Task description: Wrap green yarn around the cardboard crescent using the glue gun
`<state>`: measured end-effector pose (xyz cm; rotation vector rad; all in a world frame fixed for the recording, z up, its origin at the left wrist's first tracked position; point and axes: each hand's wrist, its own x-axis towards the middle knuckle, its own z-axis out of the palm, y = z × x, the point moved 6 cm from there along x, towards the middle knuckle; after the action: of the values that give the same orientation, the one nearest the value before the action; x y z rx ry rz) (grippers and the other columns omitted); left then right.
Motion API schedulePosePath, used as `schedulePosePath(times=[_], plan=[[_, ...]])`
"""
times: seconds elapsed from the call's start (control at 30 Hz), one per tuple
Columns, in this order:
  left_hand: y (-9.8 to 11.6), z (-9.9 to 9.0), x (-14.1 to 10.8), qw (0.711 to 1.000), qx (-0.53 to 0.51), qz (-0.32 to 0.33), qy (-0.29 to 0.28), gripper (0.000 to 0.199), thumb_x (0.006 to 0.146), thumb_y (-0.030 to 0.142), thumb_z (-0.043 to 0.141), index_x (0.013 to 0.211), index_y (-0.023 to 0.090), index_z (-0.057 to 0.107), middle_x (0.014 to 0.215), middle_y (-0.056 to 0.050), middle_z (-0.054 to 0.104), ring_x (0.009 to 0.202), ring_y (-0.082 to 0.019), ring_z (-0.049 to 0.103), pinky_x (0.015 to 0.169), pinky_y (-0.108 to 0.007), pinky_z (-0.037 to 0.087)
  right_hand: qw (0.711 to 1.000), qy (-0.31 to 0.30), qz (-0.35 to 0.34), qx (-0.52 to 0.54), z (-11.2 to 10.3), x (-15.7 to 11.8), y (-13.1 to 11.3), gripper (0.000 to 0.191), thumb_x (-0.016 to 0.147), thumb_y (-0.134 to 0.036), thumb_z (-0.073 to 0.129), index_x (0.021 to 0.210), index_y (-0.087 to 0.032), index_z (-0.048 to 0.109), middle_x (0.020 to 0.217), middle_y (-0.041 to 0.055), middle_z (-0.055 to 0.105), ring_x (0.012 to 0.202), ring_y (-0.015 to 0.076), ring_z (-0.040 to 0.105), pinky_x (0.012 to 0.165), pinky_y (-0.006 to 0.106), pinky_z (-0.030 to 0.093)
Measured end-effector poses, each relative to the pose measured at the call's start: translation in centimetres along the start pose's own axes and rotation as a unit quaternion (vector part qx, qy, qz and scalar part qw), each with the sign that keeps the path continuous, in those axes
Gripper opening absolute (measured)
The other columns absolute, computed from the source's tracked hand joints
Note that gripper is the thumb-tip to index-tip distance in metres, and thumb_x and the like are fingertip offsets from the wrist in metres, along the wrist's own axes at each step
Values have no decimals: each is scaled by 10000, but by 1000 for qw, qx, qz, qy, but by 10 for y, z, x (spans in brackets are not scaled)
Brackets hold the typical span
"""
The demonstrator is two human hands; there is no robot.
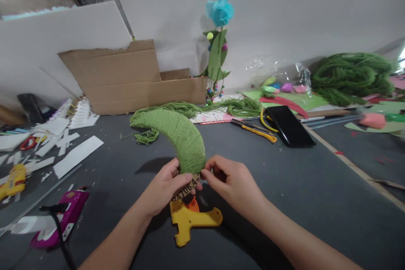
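Observation:
A curved cardboard crescent (183, 135) wrapped in green yarn is held up above the dark table. Its lower end is bare cardboard (186, 190) with printed numbers. My left hand (166, 185) grips that lower end, thumb in front and fingers behind. At the right edge of the crescent, my right hand (229, 179) has thumb and forefinger pinched together, seemingly on the yarn; the strand itself is too fine to make out. Just below the hands lies a yellow glue gun (193, 219) with an orange trigger. Loose green yarn (171, 107) lies behind the crescent.
A black phone (291, 126) and a yellow-handled cutter (257, 130) lie to the right. A decorated stem with a blue flower (220, 12) stands behind, beside folded cardboard (123, 84). Paper scraps (77, 156) and a magenta device (63, 219) with a cable are at left. Green yarn (351, 74) is heaped at far right.

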<state>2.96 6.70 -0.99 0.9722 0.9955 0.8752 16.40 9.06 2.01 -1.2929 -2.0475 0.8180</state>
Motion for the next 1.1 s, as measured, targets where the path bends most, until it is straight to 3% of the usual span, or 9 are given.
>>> schedulePosePath(times=[0.2, 0.4, 0.57, 0.7, 0.93, 1.1], plan=[[1, -2, 1, 1000, -10, 9, -9, 186, 760, 226, 592, 930, 151, 578, 795, -66, 678, 656, -149, 617, 618, -255, 470, 999, -17, 22, 46, 1, 1, 2, 118, 753, -215, 528, 642, -177, 543, 488, -64, 417, 457, 80, 373, 453, 196, 288], [0, -1, 2, 997, -56, -1, -46, 276, 749, 196, 616, 1015, 154, 559, 888, -96, 688, 764, -205, 657, 737, -327, 489, 993, -52, 41, 92, 2, 3, 4, 116, 752, -234, 541, 729, -172, 635, 490, -63, 437, 471, 82, 371, 461, 198, 277], [1, 0, -1, 996, -79, -13, -26, 274, 765, 190, 600, 1032, 167, 545, 992, -108, 664, 783, -205, 659, 674, -303, 514, 972, -70, 85, 206, 3, 3, 8, 155, 746, -279, 550, 668, -155, 601, 530, -47, 494, 498, 83, 394, 491, 203, 305], [4, -1, -1, 996, -79, -12, -29, 352, 756, 190, 610, 1097, 153, 531, 940, -117, 674, 704, -191, 664, 641, -300, 517, 949, -105, 85, 285, 6, 4, 8, 151, 738, -287, 567, 687, -147, 591, 624, -21, 546, 567, 91, 440, 557, 213, 347], [13, -3, 1, 995, -76, 49, -28, 482, 733, 145, 623, 1195, 167, 487, 1047, -123, 652, 914, -224, 625, 804, -327, 461, 962, -99, 66, 245, 4, 5, 6, 162, 750, -307, 535, 680, -164, 557, 572, -47, 444, 531, 86, 367, 519, 215, 300], [11, -4, 1, 995, -82, 44, -29, 504, 714, 163, 641, 1195, 172, 491, 1091, -132, 634, 969, -249, 603, 801, -327, 459, 972, -98, 39, 211, 2, 2, 0, 164, 773, -297, 512, 674, -170, 541, 575, -47, 441, 545, 91, 384, 529, 213, 314]])
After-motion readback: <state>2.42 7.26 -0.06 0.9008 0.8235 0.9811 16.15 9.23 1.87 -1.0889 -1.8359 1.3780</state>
